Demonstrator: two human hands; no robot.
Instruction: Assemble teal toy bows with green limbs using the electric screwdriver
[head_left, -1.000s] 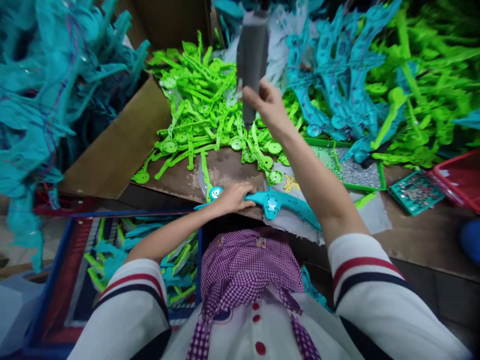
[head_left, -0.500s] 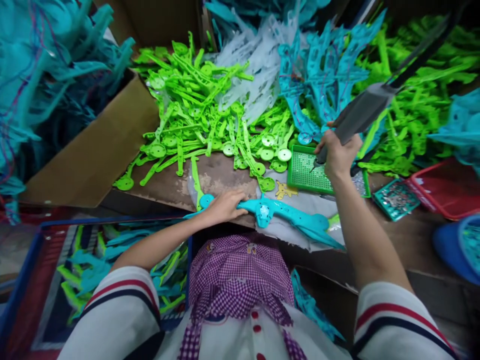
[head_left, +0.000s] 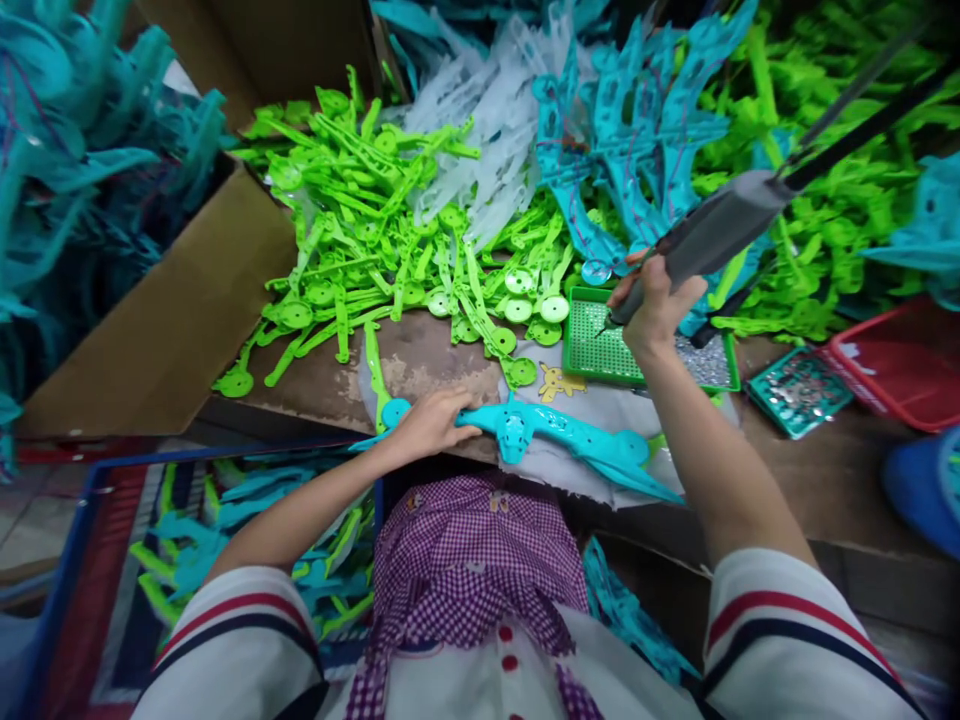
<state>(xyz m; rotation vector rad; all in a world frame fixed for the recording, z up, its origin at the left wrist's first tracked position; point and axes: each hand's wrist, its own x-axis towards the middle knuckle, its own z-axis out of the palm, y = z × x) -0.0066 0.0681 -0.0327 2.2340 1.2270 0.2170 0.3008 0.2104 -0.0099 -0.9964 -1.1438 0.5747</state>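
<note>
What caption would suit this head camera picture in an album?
Left hand presses a turquoise plastic toy part to the table while the right hand tips a grey power screwdriver over a green screw tray.

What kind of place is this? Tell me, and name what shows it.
Probably a small toy assembly workshop. Heaps of identical green plastic parts cover the bench, the right hand holds a hanging power screwdriver over a green screw tray, and the left hand steadies a blue toy piece.

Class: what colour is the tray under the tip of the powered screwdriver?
Green tray, seen in the head view.
</note>
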